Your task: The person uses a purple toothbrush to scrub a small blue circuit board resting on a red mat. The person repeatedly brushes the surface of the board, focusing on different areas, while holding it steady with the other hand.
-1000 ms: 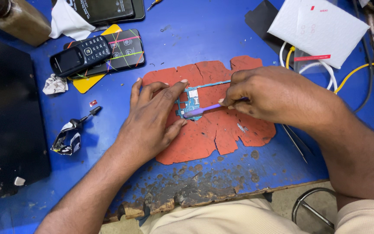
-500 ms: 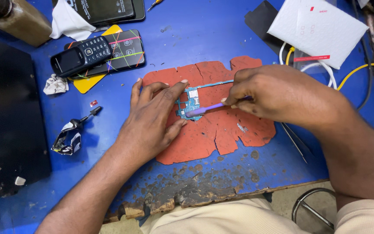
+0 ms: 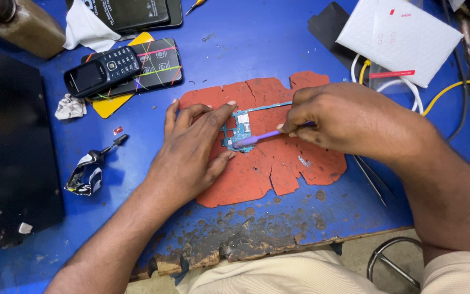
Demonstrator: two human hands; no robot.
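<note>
- Hands meet at the centre of the frame: left hand (image 3: 191, 155) lies flat with fingers spread, pinning the small circuit board (image 3: 239, 129) from its left side.
- Right hand (image 3: 349, 122) is closed on a purple brush (image 3: 262, 137); its long axis runs left-right and its head touches the board.
- Board lies on the torn red mat (image 3: 278, 163), between both hands; the left hand is nearer.
- Farther out, at upper left of the blue table (image 3: 257, 43), lies a black keypad phone (image 3: 101, 71).

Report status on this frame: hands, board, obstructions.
Left hand flat, pinning small blue circuit board on cracked red mat. Right hand holds purple brush, tip on board. Nothing obstructing.
</note>
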